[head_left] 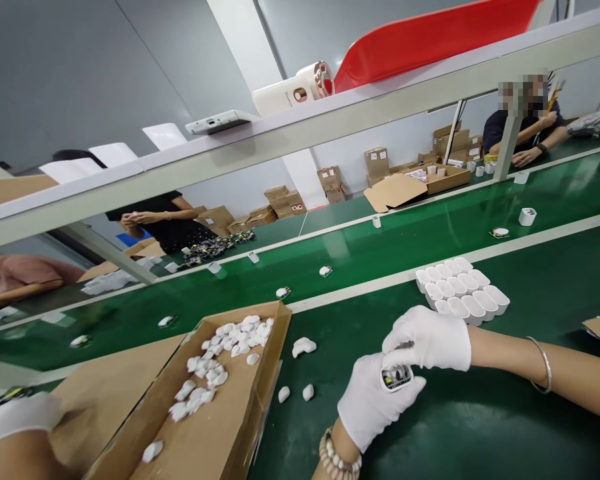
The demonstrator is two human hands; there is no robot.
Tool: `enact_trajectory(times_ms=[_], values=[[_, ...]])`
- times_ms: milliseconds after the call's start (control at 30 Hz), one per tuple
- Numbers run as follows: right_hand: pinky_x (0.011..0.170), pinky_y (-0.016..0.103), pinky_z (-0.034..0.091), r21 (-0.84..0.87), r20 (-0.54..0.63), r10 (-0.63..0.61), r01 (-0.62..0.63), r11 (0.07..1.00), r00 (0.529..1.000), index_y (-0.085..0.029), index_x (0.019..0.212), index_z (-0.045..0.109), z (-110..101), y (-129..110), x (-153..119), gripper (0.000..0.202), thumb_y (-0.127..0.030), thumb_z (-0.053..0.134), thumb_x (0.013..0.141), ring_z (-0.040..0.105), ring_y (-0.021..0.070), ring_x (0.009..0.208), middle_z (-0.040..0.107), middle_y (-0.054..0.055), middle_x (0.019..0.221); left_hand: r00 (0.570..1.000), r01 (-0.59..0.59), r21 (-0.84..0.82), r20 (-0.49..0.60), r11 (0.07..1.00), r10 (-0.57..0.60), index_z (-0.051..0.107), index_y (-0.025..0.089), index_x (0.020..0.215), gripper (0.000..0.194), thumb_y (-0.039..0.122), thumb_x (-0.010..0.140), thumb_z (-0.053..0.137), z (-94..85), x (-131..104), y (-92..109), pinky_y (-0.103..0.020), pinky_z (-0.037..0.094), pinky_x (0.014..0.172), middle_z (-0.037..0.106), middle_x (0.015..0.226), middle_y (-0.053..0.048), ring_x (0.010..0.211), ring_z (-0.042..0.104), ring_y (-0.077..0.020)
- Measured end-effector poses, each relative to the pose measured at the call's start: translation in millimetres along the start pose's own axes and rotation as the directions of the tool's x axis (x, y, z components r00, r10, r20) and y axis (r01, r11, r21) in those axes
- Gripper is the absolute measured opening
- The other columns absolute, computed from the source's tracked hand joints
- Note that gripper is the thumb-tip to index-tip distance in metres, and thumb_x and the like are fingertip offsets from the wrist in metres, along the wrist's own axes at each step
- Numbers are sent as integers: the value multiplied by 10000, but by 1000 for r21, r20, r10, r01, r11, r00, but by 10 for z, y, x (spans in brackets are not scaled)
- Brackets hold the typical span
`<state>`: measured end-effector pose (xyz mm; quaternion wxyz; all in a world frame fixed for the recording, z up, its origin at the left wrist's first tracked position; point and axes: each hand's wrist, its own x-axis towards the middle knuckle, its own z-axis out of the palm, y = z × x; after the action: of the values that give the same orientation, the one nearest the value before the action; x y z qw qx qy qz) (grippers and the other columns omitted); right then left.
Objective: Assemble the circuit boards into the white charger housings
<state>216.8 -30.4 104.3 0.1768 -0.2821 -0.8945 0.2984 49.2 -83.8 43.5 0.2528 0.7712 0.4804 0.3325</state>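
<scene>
My left hand (375,403), in a white glove, is wrapped round a small white oval plastic housing (382,380). Its open end faces me, and a dark circuit board with a yellow part (396,379) shows inside. My right hand (427,340), also gloved, closes over the upper rim of the same housing with its fingertips pressed at the opening. Whether a small part sits under those fingertips is hidden. Just beyond my right hand stand several matching white housings (473,303) in tight rows. Loose white padded pieces (304,347) lie on the green table left of my hands.
A cardboard tray (215,443) holding several white pieces (240,337) stands at left. Beyond a pale rail, the green belt (350,257) carries boards and housings. A co-worker's gloved hand (20,420) reaches in at lower left. A shelf beam (220,157) crosses overhead; other people sit opposite.
</scene>
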Motion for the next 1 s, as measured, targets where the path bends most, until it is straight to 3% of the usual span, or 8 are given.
enact_trajectory(times_ms=[100,233,400,533,667,767,1000], values=[[607,231,455,122,40,97,-101,987,994,-177,885,800,-44,43,-1,295,-448,698,828,624,151,677,711,35,759,999,20,-24,-28,1000,-21,625,176,601,178,297,691,719,-10,9,29,-205,378,501,593,538,17,491,491,-97],[650,241,508,162,80,135,-146,976,988,-166,973,794,-87,104,-23,317,-415,729,790,669,182,757,733,64,866,999,-9,23,-41,1000,10,560,174,529,265,295,675,746,-24,9,17,-203,330,453,542,488,30,458,461,-87],[624,242,505,16,125,135,-138,990,983,-141,977,773,18,48,-15,297,-377,679,823,679,178,714,745,72,843,999,-33,15,34,999,32,671,194,636,128,280,710,729,-4,28,29,-214,430,484,667,563,0,500,587,-137],[588,237,467,-133,75,142,-132,982,987,-149,938,749,115,1,8,210,-258,670,776,661,173,675,739,48,763,997,-48,55,55,997,45,711,219,666,90,242,746,676,-4,56,74,-226,492,542,729,640,-17,577,673,-174],[605,232,480,65,87,135,-141,988,987,-145,976,751,43,61,17,292,-385,674,829,657,162,690,738,57,827,997,58,83,41,995,-62,684,189,607,155,300,712,710,-66,43,82,-226,461,515,690,575,-29,516,626,-158],[601,218,483,185,127,136,-158,970,983,-155,1005,759,-37,96,4,303,-383,701,815,658,153,695,736,45,853,994,99,42,41,994,-101,681,173,624,215,368,706,721,-108,22,75,-221,452,508,690,592,-41,519,601,-148],[599,218,443,-98,103,44,-34,995,994,-178,975,759,52,44,9,192,-241,629,848,615,134,667,706,21,777,996,69,70,51,995,-73,711,195,725,136,325,754,683,-54,50,88,-251,512,574,743,675,-42,588,688,-187]])
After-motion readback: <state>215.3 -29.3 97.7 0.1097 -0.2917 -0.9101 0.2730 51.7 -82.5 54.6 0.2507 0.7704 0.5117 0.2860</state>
